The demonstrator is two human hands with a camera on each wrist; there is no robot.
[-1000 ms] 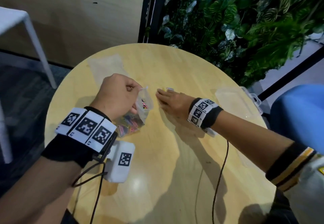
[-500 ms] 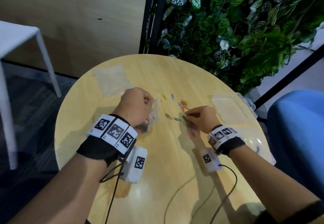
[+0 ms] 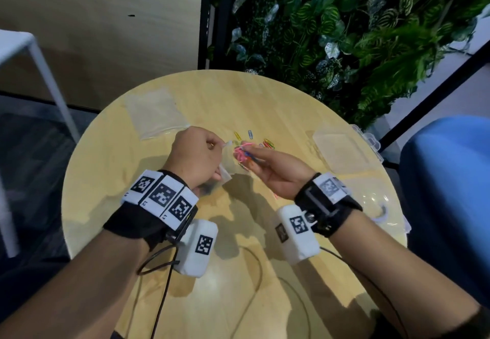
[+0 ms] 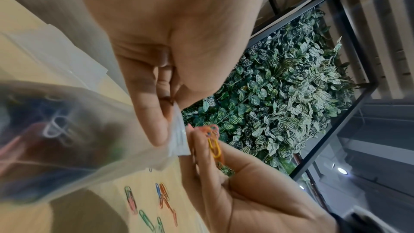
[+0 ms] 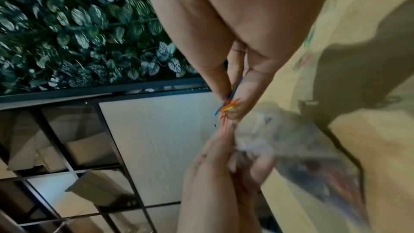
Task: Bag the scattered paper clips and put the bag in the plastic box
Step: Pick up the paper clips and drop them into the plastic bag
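Observation:
My left hand pinches the rim of a small clear zip bag above the round wooden table; several coloured clips show through the bag. My right hand, palm up, pinches a bunch of coloured paper clips right at the bag's mouth. More loose clips lie on the table just beyond both hands. The clear plastic box stands open at the table's right side.
A stack of empty clear bags lies at the table's far left. A clear lid or sheet lies near the right edge. A plant wall rises behind the table, a blue seat stands right, a white table leg left.
My right hand has picked clips off the table, turned palm up and carried them left to the bag's mouth. The left hand kept holding the bag.

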